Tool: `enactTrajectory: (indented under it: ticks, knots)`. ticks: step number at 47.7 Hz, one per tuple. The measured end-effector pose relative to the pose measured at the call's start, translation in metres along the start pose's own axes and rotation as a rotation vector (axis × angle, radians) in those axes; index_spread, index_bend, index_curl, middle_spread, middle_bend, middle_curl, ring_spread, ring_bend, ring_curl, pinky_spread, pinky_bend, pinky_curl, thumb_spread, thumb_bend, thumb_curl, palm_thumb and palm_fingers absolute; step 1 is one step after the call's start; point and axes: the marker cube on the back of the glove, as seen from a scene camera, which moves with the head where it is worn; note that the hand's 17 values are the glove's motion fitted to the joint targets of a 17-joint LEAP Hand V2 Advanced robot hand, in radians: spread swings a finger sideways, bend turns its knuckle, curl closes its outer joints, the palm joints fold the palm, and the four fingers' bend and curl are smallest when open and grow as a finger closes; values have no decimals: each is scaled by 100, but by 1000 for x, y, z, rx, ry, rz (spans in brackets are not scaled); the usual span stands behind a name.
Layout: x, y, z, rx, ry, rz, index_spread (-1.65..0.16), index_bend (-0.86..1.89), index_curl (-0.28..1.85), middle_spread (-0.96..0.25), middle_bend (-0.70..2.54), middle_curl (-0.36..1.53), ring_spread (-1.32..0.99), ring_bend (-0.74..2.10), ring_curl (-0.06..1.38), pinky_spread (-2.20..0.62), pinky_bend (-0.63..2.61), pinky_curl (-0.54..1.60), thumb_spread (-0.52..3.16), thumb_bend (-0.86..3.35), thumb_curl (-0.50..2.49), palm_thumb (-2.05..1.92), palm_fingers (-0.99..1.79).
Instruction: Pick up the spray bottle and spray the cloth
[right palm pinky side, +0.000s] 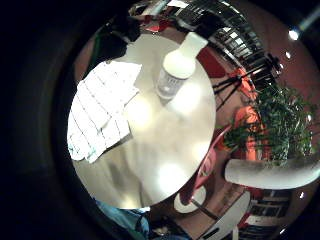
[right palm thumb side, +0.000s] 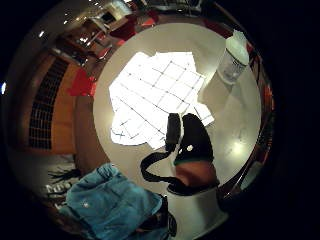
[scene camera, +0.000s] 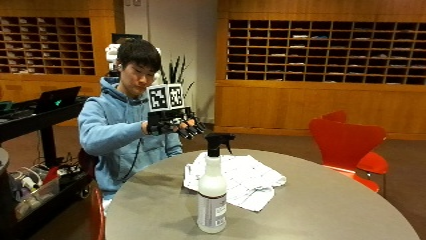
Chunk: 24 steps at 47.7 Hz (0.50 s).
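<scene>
A white spray bottle (scene camera: 213, 192) with a black trigger head stands upright near the front of the round grey table (scene camera: 319, 215). Behind it lies a white checked cloth (scene camera: 241, 178), crumpled and spread flat. My gloved right hand (scene camera: 178, 125) hangs in the air above the table's far edge, well clear of both, fingers loosely curled and holding nothing. In the palm views the bottle (right palm pinky side: 176, 67) (right palm thumb side: 233, 57) stands beside the cloth (right palm pinky side: 100, 107) (right palm thumb side: 157, 97), and my thumb (right palm thumb side: 192, 142) shows over the table.
A red chair (scene camera: 346, 145) stands at the table's right side. A black cart with a laptop (scene camera: 56, 98) and cables sits to the left. A potted plant (right palm pinky side: 280, 125) is off the table's edge.
</scene>
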Motion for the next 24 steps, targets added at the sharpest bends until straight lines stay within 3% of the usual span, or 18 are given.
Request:
enactTrajectory:
  ticks: [10,24]
  knots:
    - [23,9,-7,29,-28,29,-31,16,17,-4,23,16,4,32,17,15,43,21,82,30,21,56,51]
    - [69,29,-16,98,-69,100,-35,12,21,-4,22,25,3,33,22,18,42,27,102,19,30,59,48]
